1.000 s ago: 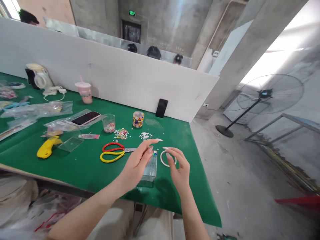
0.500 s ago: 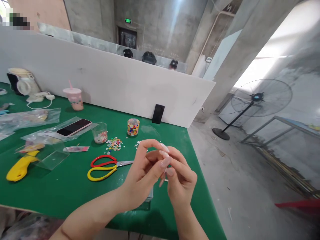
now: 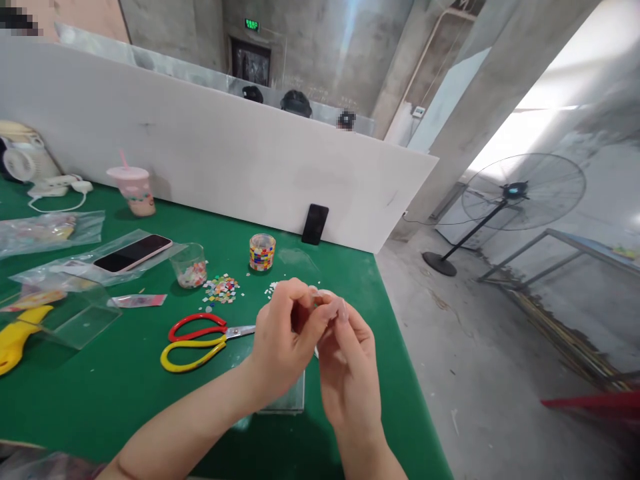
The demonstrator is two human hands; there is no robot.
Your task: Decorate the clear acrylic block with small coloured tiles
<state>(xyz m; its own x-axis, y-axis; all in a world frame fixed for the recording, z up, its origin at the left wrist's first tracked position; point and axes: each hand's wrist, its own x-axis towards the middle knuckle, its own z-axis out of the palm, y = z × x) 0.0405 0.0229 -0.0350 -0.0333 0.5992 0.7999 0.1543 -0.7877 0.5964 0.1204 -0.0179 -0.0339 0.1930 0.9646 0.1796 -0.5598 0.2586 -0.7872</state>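
Note:
My left hand (image 3: 283,340) and my right hand (image 3: 350,367) meet above the green table, fingertips pressed together. Whatever lies between the fingers is too small or too covered to make out. Under my hands, partly hidden, a clear flat block (image 3: 287,398) rests on the table. Left of them lie scissors (image 3: 197,343) with one red and one yellow handle, blade tips behind my left hand. Beyond are a pile of colourful mosaic tiles (image 3: 221,289), some white tiles (image 3: 271,289) and a small glass cup (image 3: 263,257) covered in coloured tiles.
A clear cup of pieces (image 3: 191,272), a phone (image 3: 134,253) on a plastic bag, a yellow tool (image 3: 20,337) and a pink lidded cup (image 3: 135,191) stand to the left. Another phone (image 3: 315,224) leans on the white partition (image 3: 225,167). The table edge is at right.
My fingers have closed more tightly together, and my right hand has turned more upright. The view has shifted, so the table items appear further left.

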